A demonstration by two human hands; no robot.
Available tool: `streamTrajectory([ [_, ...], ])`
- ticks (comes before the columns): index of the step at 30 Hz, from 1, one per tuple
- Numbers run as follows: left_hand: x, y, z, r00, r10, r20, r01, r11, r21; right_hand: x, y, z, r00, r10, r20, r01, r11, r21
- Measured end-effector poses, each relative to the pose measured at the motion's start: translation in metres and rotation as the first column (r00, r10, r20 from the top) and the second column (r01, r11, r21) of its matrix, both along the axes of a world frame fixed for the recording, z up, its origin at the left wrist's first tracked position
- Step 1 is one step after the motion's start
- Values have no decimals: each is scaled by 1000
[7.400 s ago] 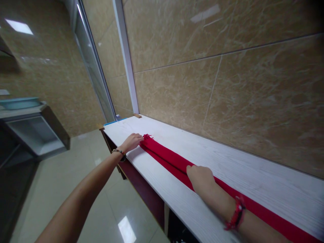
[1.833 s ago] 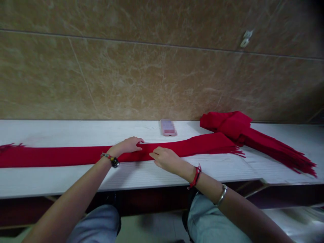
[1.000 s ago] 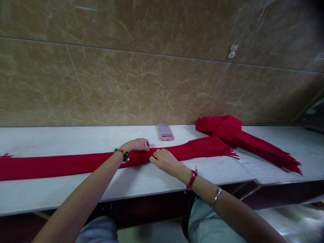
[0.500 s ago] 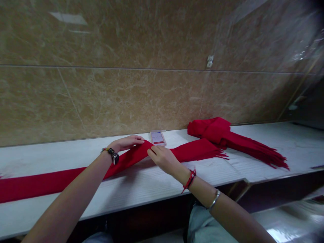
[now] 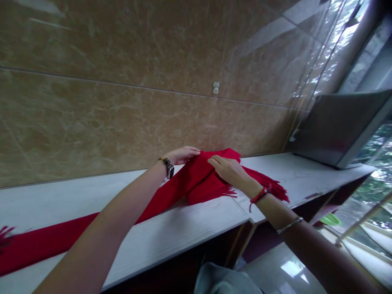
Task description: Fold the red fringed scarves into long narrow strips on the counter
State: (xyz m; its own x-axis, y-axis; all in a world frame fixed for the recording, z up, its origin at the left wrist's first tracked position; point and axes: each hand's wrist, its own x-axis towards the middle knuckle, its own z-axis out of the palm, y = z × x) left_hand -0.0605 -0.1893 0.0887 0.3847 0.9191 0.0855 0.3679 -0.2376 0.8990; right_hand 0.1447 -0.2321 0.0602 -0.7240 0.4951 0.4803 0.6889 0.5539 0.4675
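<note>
A long red scarf [image 5: 49, 241] runs along the white counter from the left, its far part lifted between my hands. My left hand [image 5: 184, 154] pinches the scarf's upper edge, near the wall. My right hand [image 5: 228, 169] grips the raised cloth a little to the right, fingers pressed together. Below them a fringed red end [image 5: 211, 191] lies on the counter. Behind and right of my right hand is a bundled red scarf [image 5: 231, 153], partly hidden, with a long fringe [image 5: 272, 185] spreading to the right.
The white counter [image 5: 165, 228] stretches along a brown marbled wall [image 5: 122, 122]. A wall socket [image 5: 216, 87] sits above the scarves. A large grey box-like object [image 5: 346, 126] stands at the counter's right end, beside a window. Below right is a green object [image 5: 330, 219].
The view has swung right. Both hands have carried the held part of the scarf rightward, up to the bundled scarf. The phone seen on the counter earlier no longer shows.
</note>
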Motion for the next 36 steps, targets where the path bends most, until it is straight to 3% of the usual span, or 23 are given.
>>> streamTrajectory([
  [6,60,38,-44,955,-35,-295,58,996,71,44,25,-56,997,-68,23,71,986,-150],
  [11,67,32,-67,887,35,-460,58,980,188,51,33,-85,996,-31,-83,9,967,-254],
  [15,39,-4,-76,841,165,-515,13,946,324,49,40,-89,978,7,-207,-58,969,-242],
  [18,9,-49,-87,701,320,-637,57,865,498,48,46,-88,963,73,-259,-125,973,-192],
  [23,-25,-109,-115,522,386,-761,134,844,520,49,50,-87,966,223,-128,-239,963,-123],
  [28,-32,-111,-130,347,494,-797,88,829,553,46,53,-85,985,161,-57,-167,978,-123],
  [33,-31,-96,-129,359,540,-762,61,801,596,41,57,-80,996,44,-77,-60,974,-216],
  [36,-30,-94,-127,323,545,-774,137,782,608,38,54,-77,998,32,-55,-43,974,-223],
])
